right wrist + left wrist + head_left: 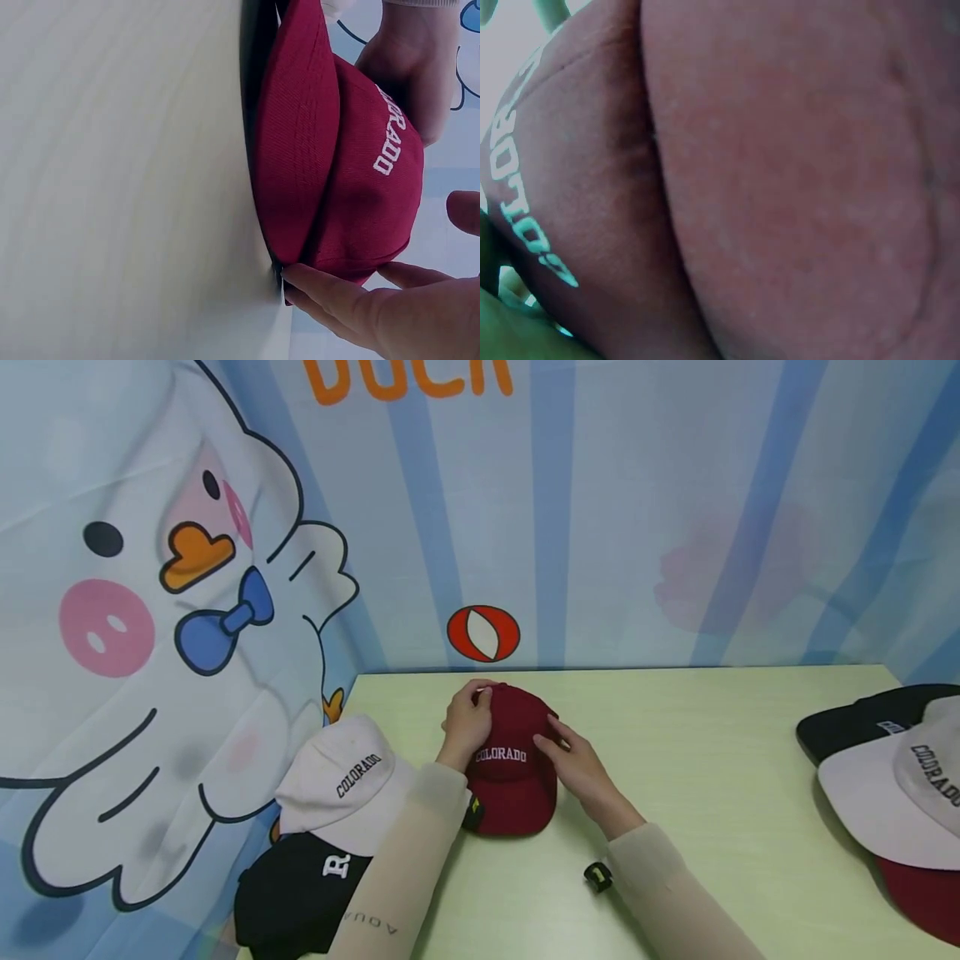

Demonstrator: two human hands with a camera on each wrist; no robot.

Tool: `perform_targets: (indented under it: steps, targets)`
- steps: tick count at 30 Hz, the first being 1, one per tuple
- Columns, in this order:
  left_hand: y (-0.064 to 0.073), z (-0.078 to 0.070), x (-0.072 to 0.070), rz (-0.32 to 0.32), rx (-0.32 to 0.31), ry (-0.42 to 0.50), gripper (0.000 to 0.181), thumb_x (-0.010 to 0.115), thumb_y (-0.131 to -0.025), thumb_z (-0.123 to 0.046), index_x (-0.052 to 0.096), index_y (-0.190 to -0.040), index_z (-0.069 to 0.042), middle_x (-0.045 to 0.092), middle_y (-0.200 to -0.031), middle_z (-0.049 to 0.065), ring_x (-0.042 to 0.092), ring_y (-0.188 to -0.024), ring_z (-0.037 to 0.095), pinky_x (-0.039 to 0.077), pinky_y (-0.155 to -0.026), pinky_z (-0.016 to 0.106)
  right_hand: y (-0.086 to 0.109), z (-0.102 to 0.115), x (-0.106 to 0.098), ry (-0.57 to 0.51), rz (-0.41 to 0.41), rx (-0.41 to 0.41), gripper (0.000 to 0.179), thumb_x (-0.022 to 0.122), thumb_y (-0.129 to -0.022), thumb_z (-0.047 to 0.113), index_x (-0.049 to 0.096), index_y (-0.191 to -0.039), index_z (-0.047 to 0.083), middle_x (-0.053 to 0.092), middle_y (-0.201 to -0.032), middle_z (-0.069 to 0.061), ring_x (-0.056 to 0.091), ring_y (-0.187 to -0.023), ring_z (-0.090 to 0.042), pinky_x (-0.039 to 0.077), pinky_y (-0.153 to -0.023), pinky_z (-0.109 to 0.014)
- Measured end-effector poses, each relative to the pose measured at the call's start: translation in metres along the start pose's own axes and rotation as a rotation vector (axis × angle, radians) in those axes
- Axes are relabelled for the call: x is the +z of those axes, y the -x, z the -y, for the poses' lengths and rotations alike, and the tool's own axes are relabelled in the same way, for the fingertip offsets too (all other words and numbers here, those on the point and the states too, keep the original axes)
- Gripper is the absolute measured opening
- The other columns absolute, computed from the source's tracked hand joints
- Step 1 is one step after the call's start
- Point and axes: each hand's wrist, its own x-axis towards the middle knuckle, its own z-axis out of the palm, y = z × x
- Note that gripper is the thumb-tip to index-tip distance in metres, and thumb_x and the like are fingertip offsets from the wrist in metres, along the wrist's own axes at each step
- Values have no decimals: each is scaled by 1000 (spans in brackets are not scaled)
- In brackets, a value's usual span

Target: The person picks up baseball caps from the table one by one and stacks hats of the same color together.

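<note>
A dark red baseball cap (517, 793) with white COLORADO lettering sits on the table, its brim toward me. My left hand (467, 727) is at the cap's far left side, thumb and fingers bent around its edge; some of the fingers are hidden. On the other side, my right hand (583, 768) touches the crown with fairly straight fingers. In the right wrist view, the right fingertips (307, 281) lie along the cap's lower rim, close over the tabletop. The brim (795, 180) fills most of the left wrist view.
At the left lie a white COLORADO cap (337, 777) and a black cap (288, 893) with a white R. A stack at the right edge has a white cap (870, 793) with black and red ones. A cartoon curtain (615, 527) hangs behind the pale table (720, 760).
</note>
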Motion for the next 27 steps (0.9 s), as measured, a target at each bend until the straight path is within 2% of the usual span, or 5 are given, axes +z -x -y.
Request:
perform_targets:
  steps: [8,15,19,23,27]
  targets:
    - [1,-1,-3,8,-42,-44,28,49,-109,-30,72,-124,-23,70,-126,8,63,-117,32,33,-104,65,3,1,4,3,9,9,70,54,-106,33,22,-167,19,23,-172,-16,27,-157,-38,27,-126,-52]
    - [6,-1,-5,30,-77,-103,38,44,-110,-39,64,-134,-17,60,-133,12,51,-126,38,36,-104,64,3,0,5,6,23,5,71,55,-106,30,21,-167,17,23,-171,-17,26,-157,-39,28,-125,-53]
    - [13,-4,-7,59,-103,-120,50,43,-109,-47,54,-146,-16,48,-146,16,40,-136,40,32,-108,67,3,-1,6,13,24,4,72,55,-105,29,21,-167,17,24,-171,-18,28,-156,-39,29,-124,-53]
    - [21,-8,-11,95,-126,-139,64,44,-106,-53,40,-158,-15,33,-158,18,27,-148,42,22,-113,76,2,0,6,23,20,8,72,56,-105,28,21,-167,17,25,-171,-18,28,-156,-39,30,-124,-53]
    - [30,-12,-16,138,-155,-155,74,46,-105,-55,26,-164,-15,24,-163,18,20,-153,44,22,-114,78,3,0,6,31,19,8,72,56,-105,27,21,-167,17,25,-171,-18,28,-156,-39,30,-124,-54]
